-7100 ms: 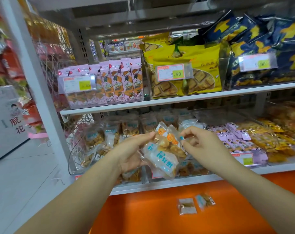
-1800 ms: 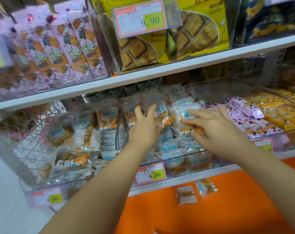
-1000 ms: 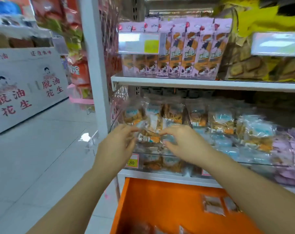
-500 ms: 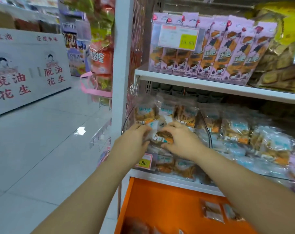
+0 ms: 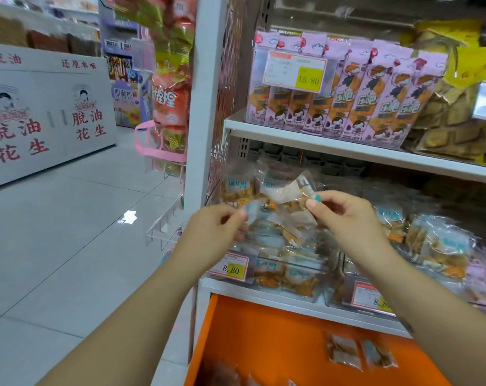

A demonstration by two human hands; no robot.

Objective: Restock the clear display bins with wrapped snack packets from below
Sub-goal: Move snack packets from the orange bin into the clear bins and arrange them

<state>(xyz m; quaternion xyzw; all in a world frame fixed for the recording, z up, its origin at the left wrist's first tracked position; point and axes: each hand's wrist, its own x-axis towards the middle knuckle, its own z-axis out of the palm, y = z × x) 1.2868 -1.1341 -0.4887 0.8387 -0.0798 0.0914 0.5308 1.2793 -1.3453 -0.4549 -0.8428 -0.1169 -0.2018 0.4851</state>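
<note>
Glossy clear plastic packets (image 5: 287, 222); smooth white shelf (image 5: 319, 136); shiny tiled floor (image 5: 69, 232).

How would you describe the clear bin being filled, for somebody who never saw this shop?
Find the white upright post, then the lower white shelf beside it. The clear bin is the first next to that post, below the snack packets that left hand and right hand pinch; unlike the next bin, its 8.80 price tag shows fully.
</note>
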